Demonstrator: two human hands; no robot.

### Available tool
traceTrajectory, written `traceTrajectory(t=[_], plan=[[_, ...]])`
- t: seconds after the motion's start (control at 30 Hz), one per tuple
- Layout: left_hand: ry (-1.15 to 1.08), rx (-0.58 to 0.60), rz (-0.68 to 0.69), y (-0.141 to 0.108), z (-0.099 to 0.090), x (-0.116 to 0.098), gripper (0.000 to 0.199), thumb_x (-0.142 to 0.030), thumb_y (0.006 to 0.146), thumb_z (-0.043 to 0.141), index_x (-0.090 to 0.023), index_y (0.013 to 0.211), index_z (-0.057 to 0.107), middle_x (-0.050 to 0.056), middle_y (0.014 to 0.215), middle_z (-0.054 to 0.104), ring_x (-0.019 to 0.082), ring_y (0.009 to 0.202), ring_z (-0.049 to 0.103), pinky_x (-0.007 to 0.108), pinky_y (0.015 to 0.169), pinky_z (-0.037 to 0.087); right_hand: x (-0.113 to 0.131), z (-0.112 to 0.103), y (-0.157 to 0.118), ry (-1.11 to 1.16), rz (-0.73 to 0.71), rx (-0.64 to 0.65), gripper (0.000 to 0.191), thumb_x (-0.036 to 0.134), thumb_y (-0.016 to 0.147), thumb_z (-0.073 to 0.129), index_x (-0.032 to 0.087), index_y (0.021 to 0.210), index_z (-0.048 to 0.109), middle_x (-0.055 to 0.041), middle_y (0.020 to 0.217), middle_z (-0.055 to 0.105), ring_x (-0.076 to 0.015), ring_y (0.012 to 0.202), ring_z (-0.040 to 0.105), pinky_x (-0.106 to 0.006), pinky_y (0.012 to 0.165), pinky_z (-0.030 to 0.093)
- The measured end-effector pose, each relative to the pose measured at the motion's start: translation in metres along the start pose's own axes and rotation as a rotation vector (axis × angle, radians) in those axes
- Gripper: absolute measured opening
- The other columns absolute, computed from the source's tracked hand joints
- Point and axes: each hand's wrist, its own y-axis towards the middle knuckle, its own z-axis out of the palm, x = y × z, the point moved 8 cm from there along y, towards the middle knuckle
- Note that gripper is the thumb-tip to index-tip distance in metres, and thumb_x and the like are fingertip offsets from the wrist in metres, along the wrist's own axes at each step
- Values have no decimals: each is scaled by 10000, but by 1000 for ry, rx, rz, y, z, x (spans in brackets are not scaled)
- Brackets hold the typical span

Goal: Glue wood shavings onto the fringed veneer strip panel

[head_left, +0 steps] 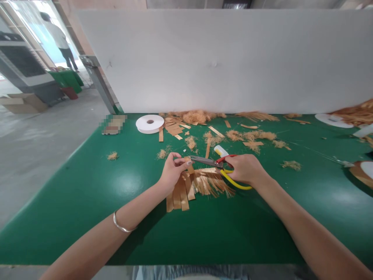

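Between the thumb and fingers of my left hand (175,170) is a short tan strip (190,166). My right hand (246,170) grips scissors (210,161) with one red and one yellow handle. Their blades point left, and the tips reach the strip beside my left fingertips. Under my hands lie several flat tan strips (181,194), side by side. A row of finely fringed tan strips (211,182) spreads to their right. Just behind the scissors lies a small white tube-like thing (220,151) with a yellow part.
A white spool (150,123) stands at the back left beside a pixelated flat object (113,125). Tan fibre tufts (198,116) and cut pieces line the white back panel (215,62). Another spool (364,171) sits at the right edge. A person (60,39) stands far left.
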Motion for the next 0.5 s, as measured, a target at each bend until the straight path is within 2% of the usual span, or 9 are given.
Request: traceTrajectory(t=[0.23, 0.5], plan=[[29, 20, 5, 0, 0, 0, 436, -289, 644, 778, -206, 823, 389, -51, 679, 624, 70, 510, 551, 164, 446, 414, 3, 2, 0, -23, 0, 26, 479, 563, 785, 409, 162, 782, 671, -85, 642, 672, -171, 534, 553, -260, 486, 189], [27, 14, 15, 0, -1, 2, 439, -295, 647, 776, -208, 825, 384, -44, 692, 626, 77, 523, 552, 171, 435, 422, 2, 2, 0, -26, 1, 37, 475, 573, 780, 423, 164, 787, 665, -77, 657, 682, -188, 558, 575, -262, 491, 181]])
